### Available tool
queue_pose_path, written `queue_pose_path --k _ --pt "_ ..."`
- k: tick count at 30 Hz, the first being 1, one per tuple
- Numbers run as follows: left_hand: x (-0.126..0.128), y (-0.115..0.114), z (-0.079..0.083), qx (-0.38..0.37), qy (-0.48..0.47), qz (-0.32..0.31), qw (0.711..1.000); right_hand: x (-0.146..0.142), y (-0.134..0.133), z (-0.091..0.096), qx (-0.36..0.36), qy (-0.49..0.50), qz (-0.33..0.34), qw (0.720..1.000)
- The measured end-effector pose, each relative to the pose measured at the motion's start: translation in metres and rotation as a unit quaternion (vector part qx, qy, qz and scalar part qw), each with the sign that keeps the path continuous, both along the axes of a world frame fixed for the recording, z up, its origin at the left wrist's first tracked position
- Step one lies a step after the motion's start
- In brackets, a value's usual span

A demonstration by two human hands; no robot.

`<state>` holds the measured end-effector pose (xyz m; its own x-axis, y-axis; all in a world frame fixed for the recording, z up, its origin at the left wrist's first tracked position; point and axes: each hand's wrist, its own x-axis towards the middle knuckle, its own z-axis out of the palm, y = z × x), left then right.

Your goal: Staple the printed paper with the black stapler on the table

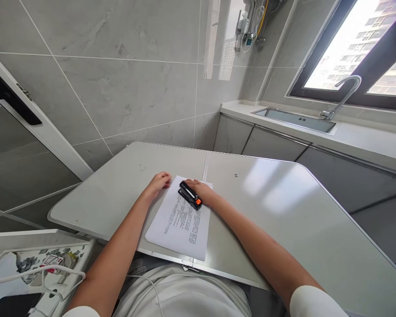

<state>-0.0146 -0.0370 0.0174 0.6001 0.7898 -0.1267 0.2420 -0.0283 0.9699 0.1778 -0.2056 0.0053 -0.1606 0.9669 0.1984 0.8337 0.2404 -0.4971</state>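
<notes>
A printed sheet of paper lies on the light grey folding table, one edge at the table's near rim. My left hand rests with curled fingers on the table at the sheet's far left corner. A black stapler with an orange end sits over the sheet's far edge, and my right hand is wrapped round it from the right. Both forearms stretch out from my body across the table.
A counter with a sink and a curved tap runs along the right under a window. A tiled wall stands behind the table. At lower left a white surface carries cables and small items. A dark door handle is at left.
</notes>
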Motion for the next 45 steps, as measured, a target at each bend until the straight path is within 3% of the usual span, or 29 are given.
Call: queue_pose_path --k 4,8,11,14,18,20,23,27,33,38,45 --pt "-0.014 0.021 -0.004 0.097 0.027 0.049 0.994 -0.017 0.030 -0.004 0.006 -0.010 0.003 1.000" --pt "-0.023 0.026 -0.016 0.187 0.015 0.013 0.982 -0.024 0.044 -0.003 0.012 -0.001 0.008 1.000" --pt "-0.025 0.027 -0.023 0.209 0.028 -0.002 0.978 -0.006 0.038 -0.002 0.032 0.015 -0.036 0.999" --pt "-0.024 0.027 -0.026 0.232 0.046 -0.014 0.972 0.046 0.009 -0.003 0.041 -0.016 -0.166 0.985" --pt "-0.021 0.029 -0.029 0.245 0.052 -0.009 0.968 0.136 -0.055 -0.003 -0.001 -0.131 -0.338 0.932" --pt "-0.019 0.029 -0.031 0.251 0.054 -0.006 0.967 0.167 -0.084 -0.004 -0.033 -0.155 -0.356 0.921" --pt "-0.018 0.029 -0.033 0.254 0.050 -0.010 0.966 0.182 -0.108 -0.007 -0.040 -0.156 -0.341 0.926" --pt "-0.018 0.027 -0.032 0.251 0.052 -0.007 0.967 0.164 -0.099 -0.008 -0.016 -0.124 -0.368 0.921" --pt "-0.020 0.027 -0.030 0.248 0.059 -0.004 0.967 0.121 -0.050 -0.003 0.013 -0.078 -0.365 0.928" --pt "-0.020 0.027 -0.031 0.243 0.053 -0.008 0.968 0.080 0.001 0.002 0.044 -0.030 -0.328 0.943" --pt "-0.022 0.026 -0.030 0.255 0.059 -0.009 0.965 0.025 0.087 0.002 0.029 0.014 -0.235 0.971"
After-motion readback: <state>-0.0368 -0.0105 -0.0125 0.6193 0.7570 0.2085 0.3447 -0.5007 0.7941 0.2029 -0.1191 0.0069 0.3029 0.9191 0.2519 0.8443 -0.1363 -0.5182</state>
